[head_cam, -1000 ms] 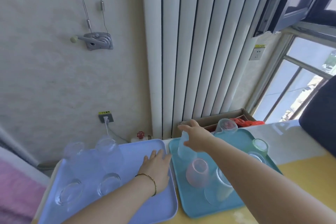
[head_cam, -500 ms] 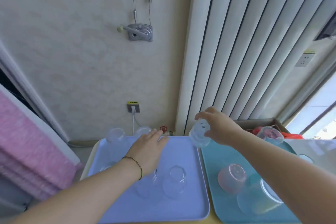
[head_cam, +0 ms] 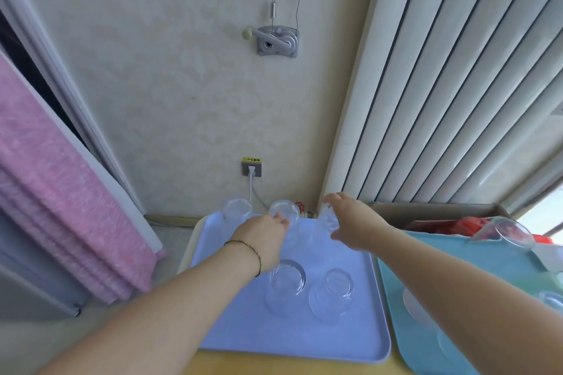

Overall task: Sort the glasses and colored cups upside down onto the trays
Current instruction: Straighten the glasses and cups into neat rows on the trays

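Note:
A lavender tray (head_cam: 231, 332) lies in the middle with several clear glasses upside down on it: two at the back (head_cam: 236, 210) (head_cam: 286, 211) and two nearer me (head_cam: 286, 280) (head_cam: 335, 286). My right hand (head_cam: 353, 227) grips another clear glass (head_cam: 329, 219) over the tray's back right corner. My left hand (head_cam: 262, 236) reaches flat over the tray, holding nothing, with its fingertips at the back middle glass. To the right lies a teal tray (head_cam: 457, 271) with a tilted clear glass (head_cam: 505, 233) at its far edge. A pink cup (head_cam: 416, 312) shows partly under my right forearm.
A cardboard box (head_cam: 426, 211) with something red (head_cam: 470, 225) inside stands behind the teal tray. Folded pink cloth (head_cam: 61, 192) hangs at the left. The wall with a socket (head_cam: 251, 168) and white vertical slats (head_cam: 441, 100) rises just behind the trays.
My right hand lifted a clear glass off the teal tray and carried it left to the lavender tray's back right. My left hand slid forward to the back row. The view swung left.

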